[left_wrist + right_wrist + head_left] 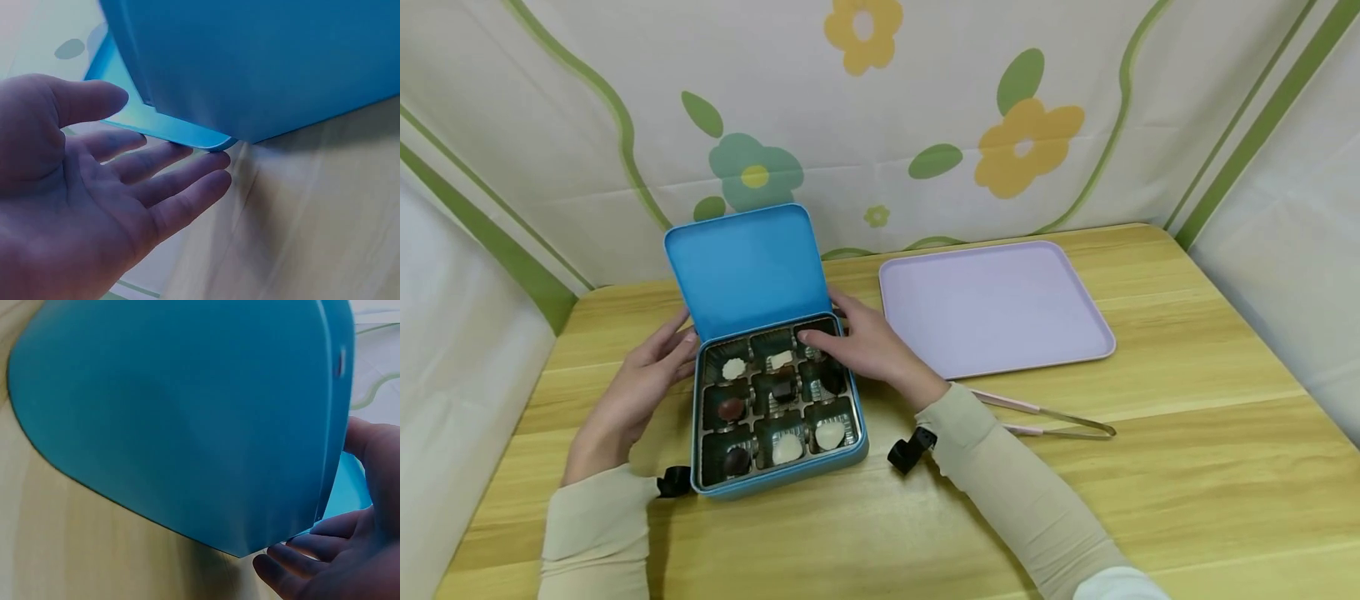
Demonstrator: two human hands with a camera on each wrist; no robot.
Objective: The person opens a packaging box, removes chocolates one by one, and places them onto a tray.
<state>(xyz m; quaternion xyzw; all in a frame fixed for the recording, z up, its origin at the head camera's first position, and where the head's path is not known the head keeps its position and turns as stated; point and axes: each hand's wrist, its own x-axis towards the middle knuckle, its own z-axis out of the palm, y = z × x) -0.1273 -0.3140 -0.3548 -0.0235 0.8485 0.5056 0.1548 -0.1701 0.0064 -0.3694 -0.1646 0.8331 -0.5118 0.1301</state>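
Left hand [642, 377] fingers apart beside blue tin [262, 62], right hand [874, 342] grip unclear; its thumb, overhanging the back-right compartment [808, 323], could dip and knock the sweets [787, 448].

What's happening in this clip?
A person has both hands at the rear sides of a blue tin: the left hand on one side, the right hand on the other, its thumb over the edge. The lid stands raised, showing dark and pale pieces inside. A lilac tray and tongs lie off to the right.
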